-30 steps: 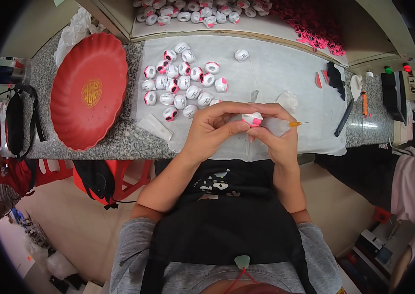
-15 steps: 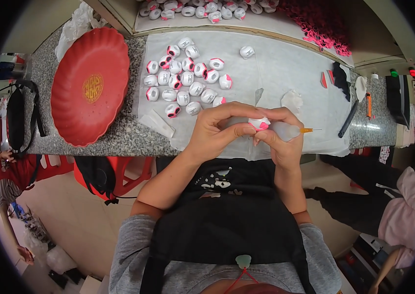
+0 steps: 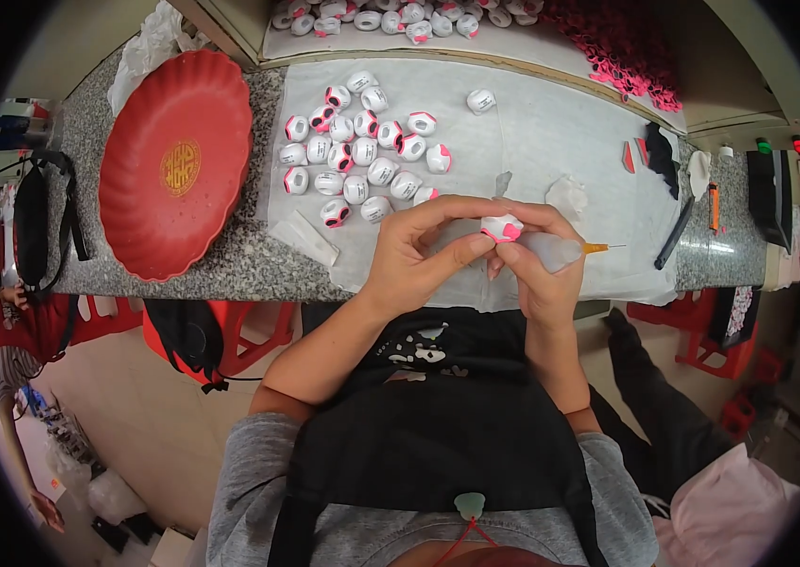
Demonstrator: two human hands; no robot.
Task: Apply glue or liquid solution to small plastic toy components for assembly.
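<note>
Between both hands I hold a small white rounded plastic piece [image 3: 502,227] with a pink part on it. My left hand [image 3: 428,250] closes on its left side, thumb pressed at its lower edge. My right hand [image 3: 544,255] grips its other side and also keeps a translucent squeeze bottle [image 3: 559,253] in the palm. The bottle's orange needle tip [image 3: 596,248] points right. Just beyond my left hand, several similar white pieces with pink parts [image 3: 358,151] stand in a group on the white sheet [image 3: 589,123].
At the left a large red scalloped tray [image 3: 173,170] lies on the granite counter [image 3: 272,104]. A shelf at the back holds more white pieces [image 3: 419,19] and a pile of pink parts [image 3: 617,57]. An orange cutter [image 3: 714,206] lies right. A person in pink [image 3: 731,510] is behind right.
My hands still hold the white piece, which has tilted slightly upward between my fingers. The person in pink at the right has moved lower in the view, uncovering a red stool.
</note>
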